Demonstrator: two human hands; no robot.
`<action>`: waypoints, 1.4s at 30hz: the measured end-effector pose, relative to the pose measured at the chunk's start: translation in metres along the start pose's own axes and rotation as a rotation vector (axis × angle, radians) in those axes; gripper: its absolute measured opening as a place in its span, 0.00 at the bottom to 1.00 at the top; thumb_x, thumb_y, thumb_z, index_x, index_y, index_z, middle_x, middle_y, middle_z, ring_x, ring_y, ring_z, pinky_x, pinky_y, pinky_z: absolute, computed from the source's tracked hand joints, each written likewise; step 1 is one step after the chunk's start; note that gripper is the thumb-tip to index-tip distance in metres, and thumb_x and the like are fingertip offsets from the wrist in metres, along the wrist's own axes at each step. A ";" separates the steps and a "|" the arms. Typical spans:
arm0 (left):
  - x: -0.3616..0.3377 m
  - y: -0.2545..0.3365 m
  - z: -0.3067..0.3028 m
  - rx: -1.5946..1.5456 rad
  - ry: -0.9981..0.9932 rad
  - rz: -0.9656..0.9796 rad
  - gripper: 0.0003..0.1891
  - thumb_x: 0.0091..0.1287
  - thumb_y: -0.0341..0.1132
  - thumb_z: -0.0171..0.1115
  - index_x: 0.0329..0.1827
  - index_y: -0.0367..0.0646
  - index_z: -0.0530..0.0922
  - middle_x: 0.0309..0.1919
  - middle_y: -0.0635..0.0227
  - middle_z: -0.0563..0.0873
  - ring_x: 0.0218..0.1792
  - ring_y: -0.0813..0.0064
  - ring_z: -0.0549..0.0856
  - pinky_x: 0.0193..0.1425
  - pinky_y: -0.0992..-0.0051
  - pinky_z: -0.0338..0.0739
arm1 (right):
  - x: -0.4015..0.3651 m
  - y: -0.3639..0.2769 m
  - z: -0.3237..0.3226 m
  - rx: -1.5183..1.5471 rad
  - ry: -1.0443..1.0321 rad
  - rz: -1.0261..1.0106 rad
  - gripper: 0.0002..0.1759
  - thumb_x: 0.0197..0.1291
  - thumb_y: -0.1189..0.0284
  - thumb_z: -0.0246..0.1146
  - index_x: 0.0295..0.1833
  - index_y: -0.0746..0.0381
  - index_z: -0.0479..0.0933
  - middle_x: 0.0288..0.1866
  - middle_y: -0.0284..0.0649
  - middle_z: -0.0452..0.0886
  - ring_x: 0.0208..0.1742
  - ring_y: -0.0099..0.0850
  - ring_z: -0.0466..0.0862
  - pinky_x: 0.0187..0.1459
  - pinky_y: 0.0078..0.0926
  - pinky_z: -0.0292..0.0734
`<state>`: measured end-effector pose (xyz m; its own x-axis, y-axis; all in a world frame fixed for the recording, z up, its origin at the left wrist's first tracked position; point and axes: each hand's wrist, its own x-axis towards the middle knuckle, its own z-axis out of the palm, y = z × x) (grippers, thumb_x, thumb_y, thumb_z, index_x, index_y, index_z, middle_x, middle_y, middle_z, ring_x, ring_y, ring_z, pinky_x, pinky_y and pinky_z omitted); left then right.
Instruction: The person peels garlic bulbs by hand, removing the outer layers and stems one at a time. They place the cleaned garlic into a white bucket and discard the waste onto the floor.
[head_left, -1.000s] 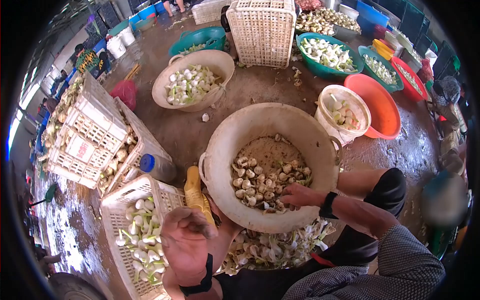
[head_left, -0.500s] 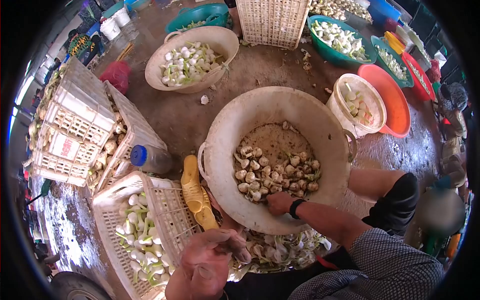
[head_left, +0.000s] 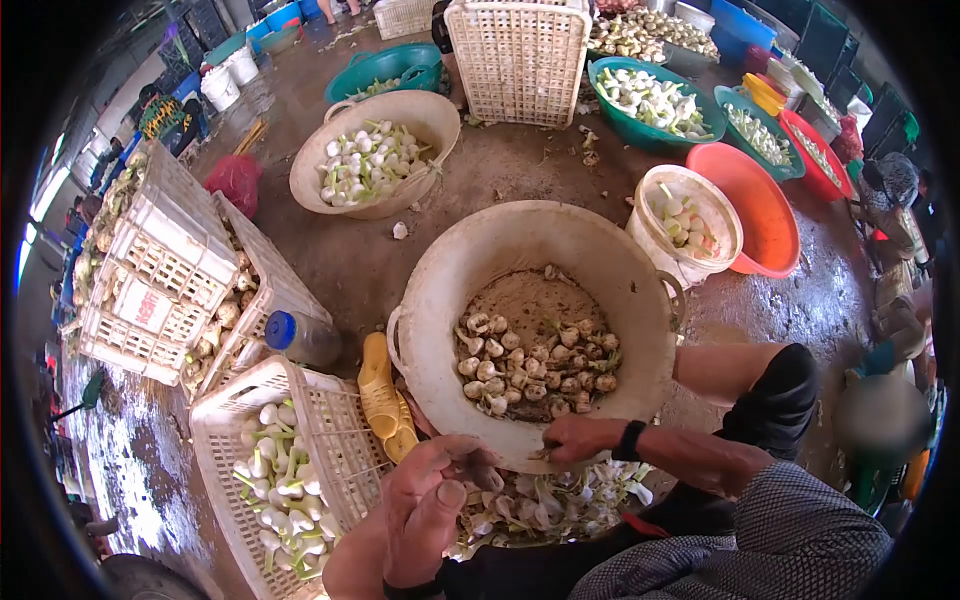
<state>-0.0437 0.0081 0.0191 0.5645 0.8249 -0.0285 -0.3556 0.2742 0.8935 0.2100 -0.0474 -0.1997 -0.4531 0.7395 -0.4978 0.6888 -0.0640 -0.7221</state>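
Observation:
Before me stands a large beige basin (head_left: 440,290) with unpeeled garlic bulbs (head_left: 520,365) in its lower half. My right hand (head_left: 582,440), with a black band at the wrist, is closed at the basin's near rim; what its fingers hold is too small to make out. My left hand (head_left: 430,500) is left of it, in front of the rim, fingers curled around something I cannot make out. Below the rim, between my arms, lies a heap of peeled skins and stalks (head_left: 540,505). A white crate (head_left: 335,415) of peeled garlic (head_left: 285,480) stands at the left.
Stacked crates (head_left: 170,260) of garlic and a blue-capped bottle (head_left: 300,335) are at the left, a yellow shoe (head_left: 380,385) beside the basin. A white bucket (head_left: 650,215), an orange basin (head_left: 775,230) and green basins (head_left: 625,115) stand to the right. Another person (head_left: 890,190) sits at far right.
My right hand has drawn back from the bulbs to the basin's near rim. My left hand has shifted slightly. The view has tilted, so the basin appears lower and further left.

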 end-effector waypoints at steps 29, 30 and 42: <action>0.012 -0.015 0.003 0.174 -0.007 -0.252 0.22 0.66 0.38 0.65 0.57 0.30 0.75 0.47 0.56 0.83 0.46 0.71 0.83 0.54 0.70 0.78 | 0.048 0.058 -0.018 -0.330 0.108 0.185 0.11 0.51 0.70 0.60 0.37 0.67 0.77 0.37 0.57 0.80 0.44 0.55 0.81 0.44 0.52 0.75; 0.012 -0.017 0.001 0.179 -0.024 -0.226 0.22 0.66 0.36 0.65 0.57 0.30 0.75 0.47 0.56 0.83 0.46 0.71 0.83 0.54 0.70 0.78 | 0.050 0.055 -0.019 -0.391 0.009 0.243 0.12 0.51 0.70 0.60 0.37 0.67 0.77 0.37 0.57 0.80 0.44 0.55 0.81 0.45 0.52 0.75; 0.013 -0.034 0.002 0.255 0.020 -0.256 0.27 0.62 0.26 0.67 0.63 0.26 0.68 0.51 0.57 0.81 0.52 0.71 0.80 0.56 0.73 0.78 | -0.055 -0.070 -0.099 1.370 0.116 -0.076 0.10 0.65 0.73 0.56 0.46 0.66 0.77 0.31 0.39 0.82 0.25 0.27 0.83 0.29 0.29 0.81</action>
<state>-0.0226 0.0089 -0.0105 0.5956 0.7558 -0.2720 -0.0065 0.3432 0.9393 0.2428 -0.0169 -0.0740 -0.3682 0.8177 -0.4426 -0.4692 -0.5743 -0.6708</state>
